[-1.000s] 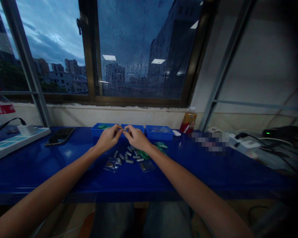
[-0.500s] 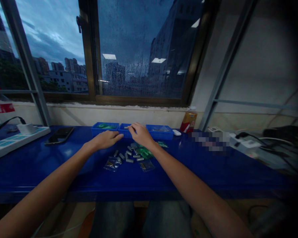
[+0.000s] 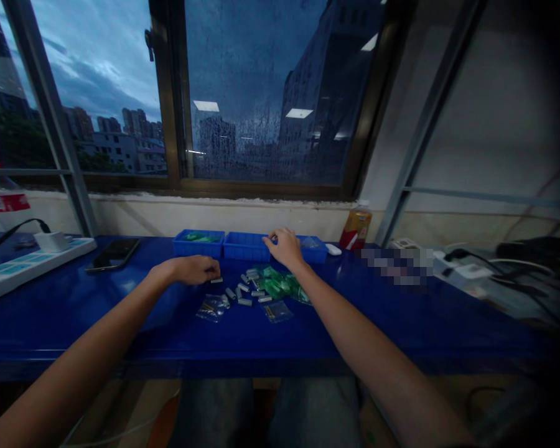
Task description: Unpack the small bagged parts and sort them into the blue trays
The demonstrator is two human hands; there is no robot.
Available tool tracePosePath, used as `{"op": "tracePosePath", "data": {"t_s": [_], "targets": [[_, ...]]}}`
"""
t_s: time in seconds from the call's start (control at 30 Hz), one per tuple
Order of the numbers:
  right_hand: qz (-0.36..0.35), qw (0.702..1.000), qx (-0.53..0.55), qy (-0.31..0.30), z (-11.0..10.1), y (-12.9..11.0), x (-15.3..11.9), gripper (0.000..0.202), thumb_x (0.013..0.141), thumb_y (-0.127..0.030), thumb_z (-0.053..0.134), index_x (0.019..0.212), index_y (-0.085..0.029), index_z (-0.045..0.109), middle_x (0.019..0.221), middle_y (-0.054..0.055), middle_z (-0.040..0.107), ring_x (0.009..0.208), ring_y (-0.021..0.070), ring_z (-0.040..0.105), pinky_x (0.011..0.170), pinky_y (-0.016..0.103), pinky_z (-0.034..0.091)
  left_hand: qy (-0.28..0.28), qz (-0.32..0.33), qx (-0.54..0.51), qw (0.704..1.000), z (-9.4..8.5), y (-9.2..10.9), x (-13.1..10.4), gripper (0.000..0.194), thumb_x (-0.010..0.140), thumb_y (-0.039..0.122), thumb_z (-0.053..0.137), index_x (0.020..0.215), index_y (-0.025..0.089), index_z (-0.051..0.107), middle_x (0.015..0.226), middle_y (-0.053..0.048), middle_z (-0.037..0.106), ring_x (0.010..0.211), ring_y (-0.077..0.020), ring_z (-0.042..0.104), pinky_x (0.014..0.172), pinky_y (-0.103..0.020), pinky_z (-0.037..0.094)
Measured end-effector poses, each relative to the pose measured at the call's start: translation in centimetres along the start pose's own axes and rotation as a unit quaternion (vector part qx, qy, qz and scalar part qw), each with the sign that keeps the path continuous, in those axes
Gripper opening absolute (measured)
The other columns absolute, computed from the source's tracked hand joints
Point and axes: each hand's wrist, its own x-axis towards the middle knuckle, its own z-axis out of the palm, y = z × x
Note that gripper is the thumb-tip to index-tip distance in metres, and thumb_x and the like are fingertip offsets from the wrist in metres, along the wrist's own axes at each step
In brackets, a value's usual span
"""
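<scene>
My left hand is low over the table at the left of a loose pile, its fingers closed on a small silver cylinder. Several more silver cylinders lie scattered beside it. My right hand hovers in front of the middle blue bin and the right blue bin, partly covering both. Its thumb and forefinger look slightly apart, with nothing visible between them. Below it lies a heap of green packets. Two clear bags with brass-coloured pieces, a left bag and a right bag, lie nearer me.
The left blue bin holds green pieces. A phone and a power strip lie at the left. A drink bottle and a white object stand behind the right bin, and cables clutter the right side.
My right hand has moved right, away from over the middle bin, and its small piece no longer shows. My left hand has come down onto a silver cylinder, which has turned slightly.
</scene>
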Motion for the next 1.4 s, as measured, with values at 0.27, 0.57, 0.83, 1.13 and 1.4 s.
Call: {"op": "tracePosePath", "data": {"t_s": [0.27,0.57,0.83,1.13,1.4], "targets": [[-0.064,0.997,0.034,-0.006,-0.6,-3.5,-0.8,0.024,0.081,-0.038,0.046,0.081,-0.018,0.060,0.083,0.006,0.059,0.083,0.0188,0.048,0.076,0.031,0.034,-0.015,-0.054,0.113,0.992,0.7,-0.3,0.5,0.019,0.073,0.027,0.052,0.088,0.019,0.060,0.089,-0.004,0.063,0.078,-0.0153,0.057,0.068,-0.021,0.041],[-0.233,0.949,0.112,-0.179,-0.1,-6.7,-2.8,0.015,0.074,-0.029,0.059,0.086,-0.020,0.059,0.073,0.000,0.058,0.077,0.0150,0.047,0.068,0.026,0.031,0.075,-0.054,0.092,0.991,1.8,0.4,1.8,0.019,0.078,0.025,0.044,0.089,0.018,0.058,0.085,-0.006,0.064,0.078,-0.0184,0.059,0.067,-0.026,0.041],[-0.267,0.950,0.065,-0.148,0.1,-6.7,-3.0,0.016,0.073,-0.025,0.062,0.085,-0.019,0.054,0.084,0.002,0.057,0.082,0.0154,0.045,0.067,0.027,0.028,0.132,-0.033,0.074,0.988,1.4,0.5,1.8,0.021,0.080,0.026,0.040,0.084,0.016,0.057,0.078,-0.006,0.063,0.069,-0.0171,0.057,0.062,-0.026,0.040],[-0.238,0.963,0.054,-0.116,0.1,-6.8,-2.4,0.025,0.090,-0.027,0.036,0.077,-0.016,0.054,0.078,0.005,0.057,0.077,0.0146,0.047,0.071,0.026,0.032,0.219,0.016,0.028,0.975,1.5,1.6,1.9,0.026,0.079,0.027,0.045,0.102,0.015,0.049,0.076,-0.004,0.062,0.070,-0.0174,0.059,0.064,-0.026,0.042],[-0.206,0.963,0.133,-0.116,-0.3,-6.8,-2.5,0.019,0.088,-0.029,0.037,0.088,-0.017,0.051,0.075,0.003,0.056,0.075,0.0142,0.050,0.068,0.025,0.035,0.252,0.004,0.071,0.965,1.3,2.2,1.9,0.022,0.085,0.033,0.039,0.088,0.019,0.055,0.076,-0.004,0.062,0.070,-0.0172,0.058,0.064,-0.026,0.039]]}}
